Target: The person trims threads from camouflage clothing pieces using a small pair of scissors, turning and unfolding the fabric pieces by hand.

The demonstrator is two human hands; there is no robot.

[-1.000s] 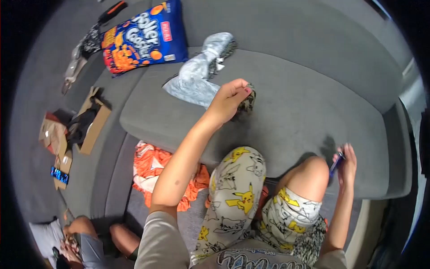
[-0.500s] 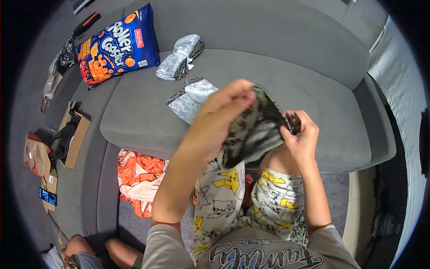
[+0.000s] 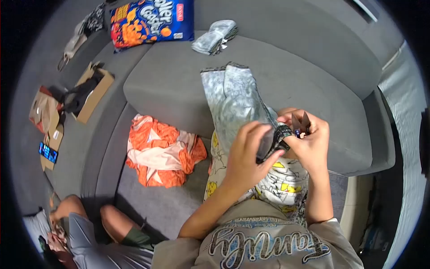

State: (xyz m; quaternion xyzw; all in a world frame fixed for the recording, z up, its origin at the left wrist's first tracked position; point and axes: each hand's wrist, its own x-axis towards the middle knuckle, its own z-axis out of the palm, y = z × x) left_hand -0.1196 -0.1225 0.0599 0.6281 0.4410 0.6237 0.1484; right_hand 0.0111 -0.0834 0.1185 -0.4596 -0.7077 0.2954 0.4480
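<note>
A grey, mottled camouflage garment [image 3: 239, 96] stretches from the sofa seat toward my lap, paler on the side facing up. Its dark patterned edge [image 3: 282, 131] is bunched between my hands. My left hand [image 3: 246, 157] curls round the cloth near that edge, its thumb and fingers closed about a fold. In my right hand [image 3: 309, 139] are small thread snips [image 3: 299, 123], their two dark blades pointing up and parted. The same hand pinches the garment's edge with its thumb; the snips' handles are hidden in the palm.
On the sofa [image 3: 313, 80] lie a tied grey bundle [image 3: 215, 36] and a snack-bag pillow [image 3: 152, 22]. Orange and pink cloth [image 3: 163, 154] is heaped at left. A cardboard box [image 3: 96, 96] and a lit phone [image 3: 48, 152] are farther left. Another person's legs [image 3: 116, 224] show lower left.
The garment has come down from in front of me and now extends over the sofa edge. My left hand has moved down and right, closer to my right hand. The view has shifted.
</note>
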